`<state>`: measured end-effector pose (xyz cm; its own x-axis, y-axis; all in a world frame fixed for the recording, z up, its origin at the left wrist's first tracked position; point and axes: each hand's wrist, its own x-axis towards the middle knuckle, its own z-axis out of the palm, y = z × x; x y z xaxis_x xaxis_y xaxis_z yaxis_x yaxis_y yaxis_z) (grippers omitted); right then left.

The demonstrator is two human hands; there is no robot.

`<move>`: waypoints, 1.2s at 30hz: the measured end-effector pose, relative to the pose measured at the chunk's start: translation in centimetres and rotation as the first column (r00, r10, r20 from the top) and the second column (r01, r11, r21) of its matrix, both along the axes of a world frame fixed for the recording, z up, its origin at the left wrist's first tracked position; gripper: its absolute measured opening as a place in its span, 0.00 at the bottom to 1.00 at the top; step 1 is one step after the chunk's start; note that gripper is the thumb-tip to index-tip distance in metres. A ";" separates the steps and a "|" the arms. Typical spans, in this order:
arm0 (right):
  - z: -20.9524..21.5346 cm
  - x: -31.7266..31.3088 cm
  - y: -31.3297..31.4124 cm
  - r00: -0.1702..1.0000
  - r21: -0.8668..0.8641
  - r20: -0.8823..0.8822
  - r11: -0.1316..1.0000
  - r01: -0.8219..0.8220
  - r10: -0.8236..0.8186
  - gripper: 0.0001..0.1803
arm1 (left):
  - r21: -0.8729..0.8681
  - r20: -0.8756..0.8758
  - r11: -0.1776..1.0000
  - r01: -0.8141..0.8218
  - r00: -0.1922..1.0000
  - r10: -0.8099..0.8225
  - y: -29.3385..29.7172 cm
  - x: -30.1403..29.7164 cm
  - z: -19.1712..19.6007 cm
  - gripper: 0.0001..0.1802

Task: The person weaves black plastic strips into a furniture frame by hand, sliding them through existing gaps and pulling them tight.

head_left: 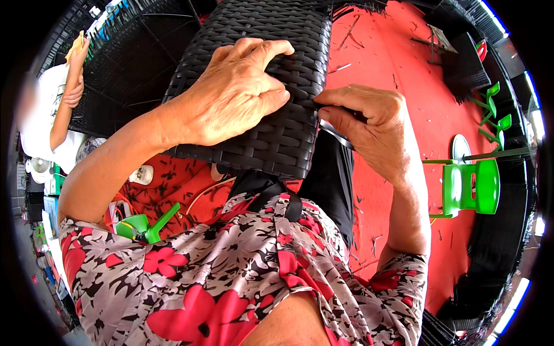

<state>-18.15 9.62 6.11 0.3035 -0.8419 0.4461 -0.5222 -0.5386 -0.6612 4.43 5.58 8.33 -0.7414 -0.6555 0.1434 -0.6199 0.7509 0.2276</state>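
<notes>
Left hand (236, 92) spread palm-down over the black woven panel (271, 52), fingers curled across the weave near its right edge, pressing flat rather than closed around anything. Right hand (369, 124) just beside that same right edge, thumb and forefinger pinched shut on a thin dark strip (334, 134) running out from the weave at about mid-height of the edge. Strip slanting down and to the right from the panel's side, passing under the fingertips and showing a pale glint along its length; far end hidden behind the hand. Panel resting across the lap, tilted away, its lower edge lying against the floral red, grey and white shirt (231, 277) and dark trousers (329, 179). Panel directly beneath the left palm and touching the right fingertips at its edge. Red floor (404, 52) under everything, strewn with short dark offcuts. Green plastic chair (470, 187) well apart toward the floor's right edge. Green-handled tool (147, 226) lying near the left elbow, by the floor's lower left part. More black woven pieces (121, 63) beyond the panel's upper left corner. Another person's arm (68, 86) at the far left, raised, well apart from both hands.
</notes>
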 end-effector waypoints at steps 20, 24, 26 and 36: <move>2.5 1.7 -1.6 0.850 0.341 0.521 0.893 -0.294 0.081 0.07 | 0.181 -0.655 0.983 -0.010 0.744 0.128 0.6 0.5 1.2 0.14; 2.8 2.0 -1.3 0.994 0.116 0.093 0.991 -0.059 0.049 0.04 | -0.076 -0.339 0.997 -0.014 0.941 -0.013 1.1 1.8 -0.1 0.08; 3.7 2.4 -1.3 0.986 0.055 -0.126 0.994 -0.099 0.105 0.02 | -0.137 -0.278 0.990 -0.021 0.960 -0.018 1.3 2.3 -0.5 0.06; 2.7 5.0 -3.3 0.859 -0.061 -0.464 0.960 -0.273 0.215 0.06 | -0.223 0.075 0.974 -0.024 0.996 0.042 2.3 2.6 -0.4 0.15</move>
